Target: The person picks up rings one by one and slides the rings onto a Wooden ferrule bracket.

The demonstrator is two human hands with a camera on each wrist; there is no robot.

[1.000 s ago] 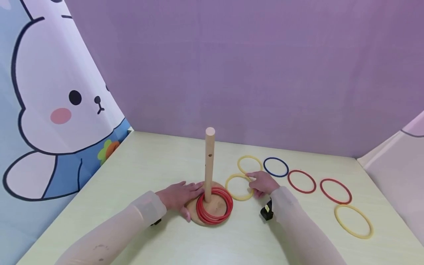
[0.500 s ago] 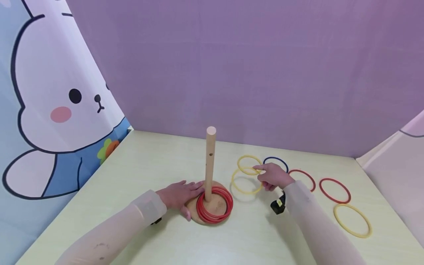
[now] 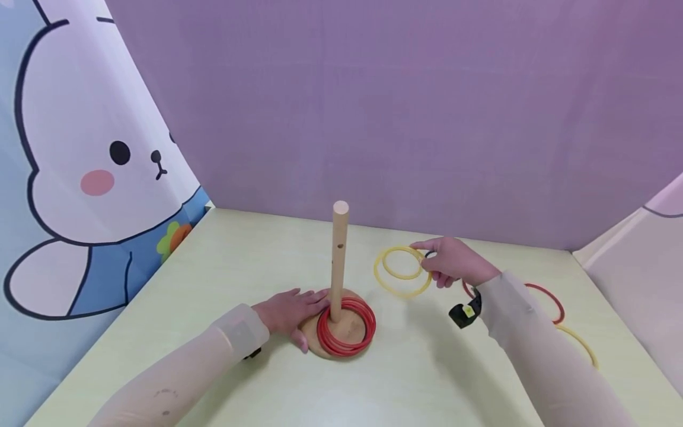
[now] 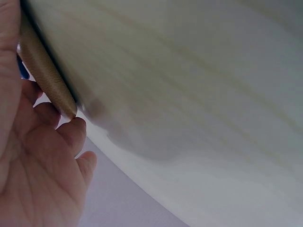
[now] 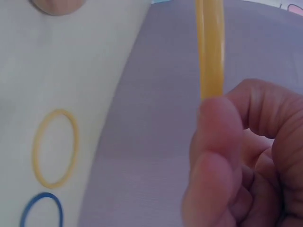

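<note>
My right hand (image 3: 460, 261) pinches a yellow ring (image 5: 211, 52) between thumb and fingers, raised above the table. Behind it in the head view lies a second yellow ring (image 5: 76, 146), flat on the table. My left hand (image 3: 288, 312) rests on the round wooden base (image 3: 349, 328) of a ring-toss stand, fingers extended toward its upright post (image 3: 339, 267). The edge of that base (image 4: 47, 71) also shows beside the fingers in the left wrist view. Several red rings (image 3: 347, 354) are stacked around the post, lying on the base.
A blue ring (image 5: 58, 208) lies beside the flat yellow one, mostly covered by my right hand in the head view. Farther right on the table are a red ring (image 3: 557, 305) and another yellow ring (image 3: 587, 347), partly behind my right sleeve (image 3: 539, 338). A purple cloth (image 3: 373, 118) hangs behind the table.
My right hand has lifted the nearer yellow ring off the table and moved up and to the right with it. My left hand stays on the base.
</note>
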